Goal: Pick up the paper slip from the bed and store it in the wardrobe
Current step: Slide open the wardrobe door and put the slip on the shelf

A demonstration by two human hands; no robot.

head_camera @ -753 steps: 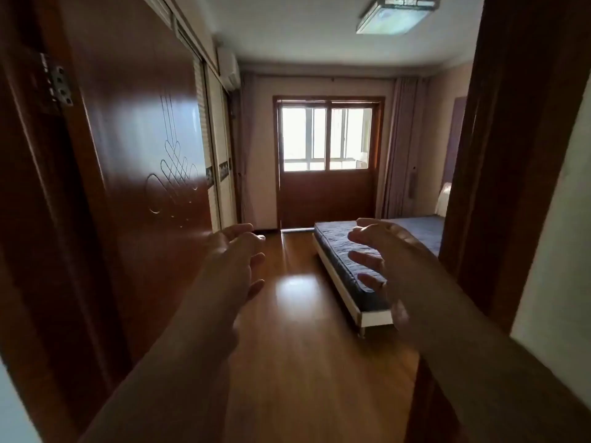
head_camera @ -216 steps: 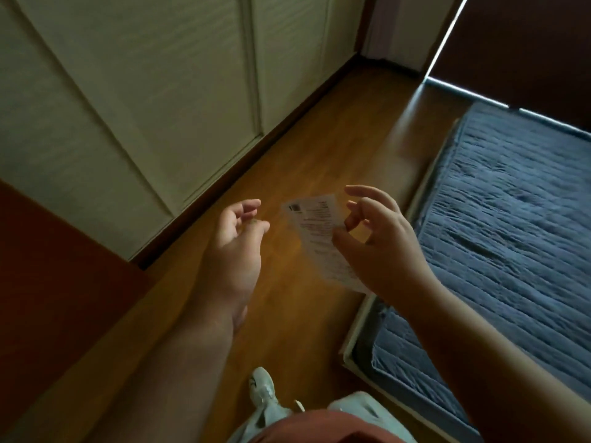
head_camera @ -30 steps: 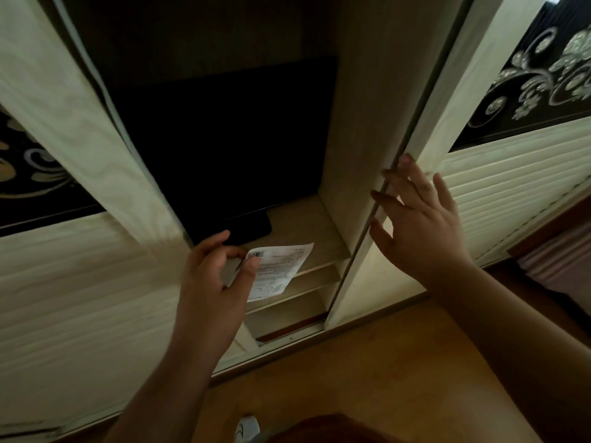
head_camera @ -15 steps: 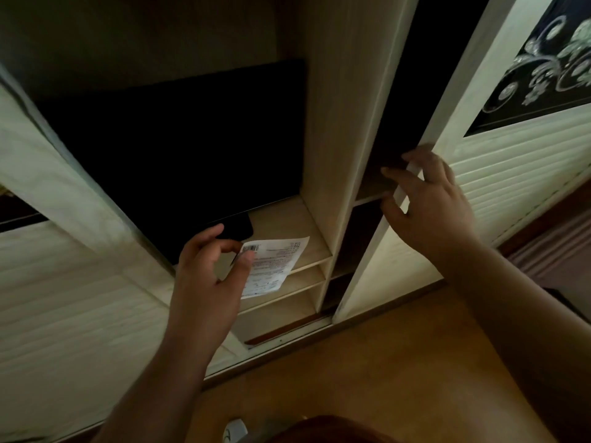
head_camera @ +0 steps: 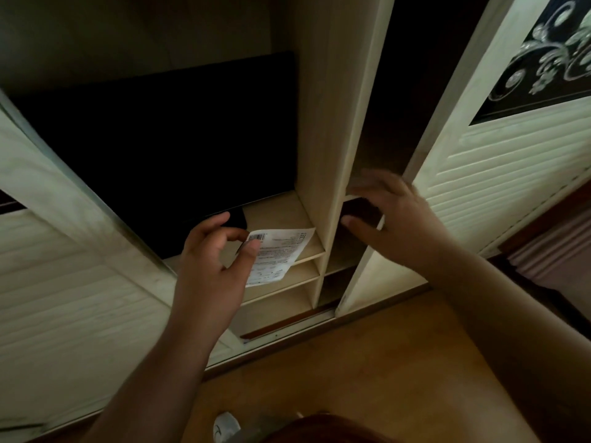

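My left hand (head_camera: 214, 260) pinches the white paper slip (head_camera: 278, 254) by its barcode end, between thumb and forefinger. The slip hangs just in front of the pale wooden shelves (head_camera: 278, 212) inside the open wardrobe (head_camera: 332, 123). My right hand (head_camera: 396, 222) is blurred, fingers spread, right beside the edge of the right sliding door (head_camera: 499, 174); whether it touches the door is unclear. It holds nothing.
A large black flat object (head_camera: 166, 148) fills the dark compartment above the shelves. The left sliding door (head_camera: 64, 282) covers the wardrobe's left part. A vertical divider separates a dark right compartment (head_camera: 406, 75). Wooden floor (head_camera: 367, 378) lies below; a white shoe (head_camera: 225, 426) shows at the bottom.
The right sliding door has moved further right, baring more of the right compartment. My right hand dropped lower along its edge. My left hand still holds the slip near the shelves.
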